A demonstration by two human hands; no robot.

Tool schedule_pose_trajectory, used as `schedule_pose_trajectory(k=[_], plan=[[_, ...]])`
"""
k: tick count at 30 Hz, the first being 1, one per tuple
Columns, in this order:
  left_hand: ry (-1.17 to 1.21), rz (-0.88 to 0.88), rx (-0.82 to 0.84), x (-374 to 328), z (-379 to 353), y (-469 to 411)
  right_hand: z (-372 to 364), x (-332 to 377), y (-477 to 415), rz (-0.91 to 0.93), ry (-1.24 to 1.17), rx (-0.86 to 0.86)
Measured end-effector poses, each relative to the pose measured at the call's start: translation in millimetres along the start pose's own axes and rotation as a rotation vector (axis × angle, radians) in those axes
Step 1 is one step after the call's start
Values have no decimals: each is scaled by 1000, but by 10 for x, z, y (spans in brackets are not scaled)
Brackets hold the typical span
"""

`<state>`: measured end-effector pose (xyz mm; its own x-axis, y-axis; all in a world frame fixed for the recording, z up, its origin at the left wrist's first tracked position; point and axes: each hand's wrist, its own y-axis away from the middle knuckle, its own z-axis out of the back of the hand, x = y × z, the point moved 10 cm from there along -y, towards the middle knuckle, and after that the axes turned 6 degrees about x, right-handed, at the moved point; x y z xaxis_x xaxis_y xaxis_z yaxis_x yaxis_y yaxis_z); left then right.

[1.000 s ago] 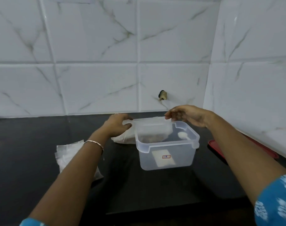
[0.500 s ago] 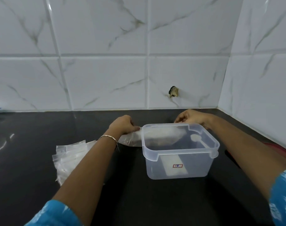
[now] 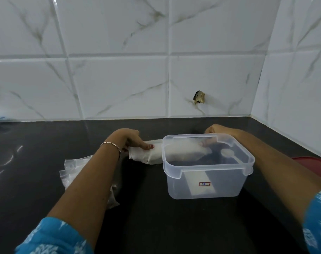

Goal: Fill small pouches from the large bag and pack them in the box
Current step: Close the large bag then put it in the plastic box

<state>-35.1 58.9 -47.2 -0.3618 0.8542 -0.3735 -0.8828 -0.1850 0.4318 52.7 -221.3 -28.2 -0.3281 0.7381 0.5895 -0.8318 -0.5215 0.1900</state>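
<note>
- Plastic film, pale and crumpled: the bag (image 3: pixel 148 153) lies across the middle of the frame on the black counter (image 3: pixel 156 226). Its left end sticks out to the left of the clear box (image 3: pixel 208 168). The rest shows blurred through the box walls, so it seems to sit behind the box, not in it.
- Step in hand, as I judge it: settling the bag on the counter and getting at its mouth. No pouch looks filled, so the task is near its start.
- To do it well, support both ends, since the film is limp and the load will shift. Keep the mouth raised or pinched until the bag is steady. Bring it clear of the box rim and nearer the pouches (image 3: pixel 71 172). The scoop (image 3: pixel 227 153) inside the box would need lifting out first.
- Left hand (image 3: pixel 129 141): just left of the frame's centre, its forearm rising from the lower left. The thumb lies on top of the bag's left end and the fingers curl under it, a firm grip.
- Right hand (image 3: pixel 215 128): behind the box's far rim, with only the knuckles above it. Fingers show through the wall by the bag's right end, but I cannot tell whether they pinch it or merely touch it.
- The pouches lie flat at lower left, partly under the left forearm.
</note>
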Motion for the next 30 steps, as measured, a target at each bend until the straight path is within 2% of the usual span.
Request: schedule_pose_trajectory(k=[4, 9, 13, 16, 19, 23, 27, 30], plan=[[146, -88, -88, -67, 67, -4, 150, 97, 4, 62, -74, -86], [394, -194, -286, -320, 318, 252, 391, 328, 164, 199, -608, -216], [576, -300, -472, -554, 671, 613, 755, 506, 413, 284, -662, -386], [776, -412, -421, -777, 736, 867, 1037, 630, 695, 331, -703, -486], [869, -484, -314, -961, 690, 1100, 1220, 705, 981, 347, -760, -513], [810, -444, -244, -1005, 513, 1271, 1185, 680, 1242, 329, -801, -432], [659, -367, -238, -982, 198, 1346, 921, 428, 1347, 224, -777, -363], [509, -343, -288, -996, 72, 1340, 760, 253, 1434, 169, -719, -377]])
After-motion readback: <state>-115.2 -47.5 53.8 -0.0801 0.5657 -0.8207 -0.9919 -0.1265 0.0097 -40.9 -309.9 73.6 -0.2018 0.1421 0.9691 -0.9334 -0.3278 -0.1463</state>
